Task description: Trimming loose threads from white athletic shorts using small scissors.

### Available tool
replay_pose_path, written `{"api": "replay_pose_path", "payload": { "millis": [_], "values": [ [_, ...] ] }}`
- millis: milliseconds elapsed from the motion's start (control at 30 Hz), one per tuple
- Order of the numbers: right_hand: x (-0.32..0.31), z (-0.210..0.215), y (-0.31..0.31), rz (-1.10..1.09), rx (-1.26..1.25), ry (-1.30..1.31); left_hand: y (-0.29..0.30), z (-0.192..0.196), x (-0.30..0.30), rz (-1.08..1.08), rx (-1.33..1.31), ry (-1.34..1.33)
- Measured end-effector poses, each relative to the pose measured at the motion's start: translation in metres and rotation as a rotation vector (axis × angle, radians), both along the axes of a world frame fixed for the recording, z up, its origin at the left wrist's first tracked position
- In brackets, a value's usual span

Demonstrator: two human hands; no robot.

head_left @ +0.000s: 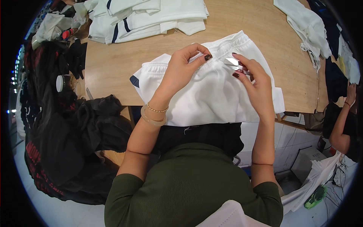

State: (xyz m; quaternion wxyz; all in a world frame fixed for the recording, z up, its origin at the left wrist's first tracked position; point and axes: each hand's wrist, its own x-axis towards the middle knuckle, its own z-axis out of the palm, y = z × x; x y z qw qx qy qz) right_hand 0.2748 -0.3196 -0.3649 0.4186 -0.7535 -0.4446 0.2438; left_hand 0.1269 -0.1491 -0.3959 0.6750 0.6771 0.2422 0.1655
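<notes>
A pair of white shorts (223, 98) with a gathered elastic waistband lies across the front edge of the wooden table, its lower part hanging toward my lap. A dark blue patch shows at its left corner. My left hand (185, 66) pinches the waistband near its middle between thumb and fingertips. In my right hand (257, 77) is a small pair of metal thread snips (232, 62), the blades pointing left at the waistband, close to my left fingertips. Whether the blades touch the cloth I cannot tell.
Folded white garments with dark stripes (151, 19) are stacked at the table's (109, 72) far left. White cloth (306, 26) lies at the far right. Dark garments (68, 132) heap up on the left, near a clear jar (60, 83). Another person's arm (342, 121) shows at the right.
</notes>
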Motion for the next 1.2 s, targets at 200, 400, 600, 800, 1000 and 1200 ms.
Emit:
{"api": "replay_pose_path", "payload": {
  "millis": [200,400,600,800,1000,1200],
  "values": [
    [-0.016,0.001,0.013,-0.106,-0.006,-0.228,-0.004,0.005,0.001,-0.015,0.021,0.041],
    [-0.018,0.005,0.016,-0.076,0.046,-0.335,-0.004,0.004,0.0,-0.003,0.017,0.016],
    [-0.017,0.004,0.016,-0.083,0.047,-0.345,-0.003,0.005,0.001,-0.01,0.021,0.012],
    [-0.017,-0.001,0.018,-0.093,0.023,-0.171,-0.005,0.006,0.002,0.025,-0.03,-0.055],
    [-0.016,0.006,0.014,-0.118,0.001,-0.187,-0.004,0.009,-0.002,-0.049,-0.013,-0.092],
    [-0.018,0.011,0.006,-0.122,0.026,-0.252,-0.012,0.029,-0.006,-0.044,-0.116,-0.023]
  ]
}}
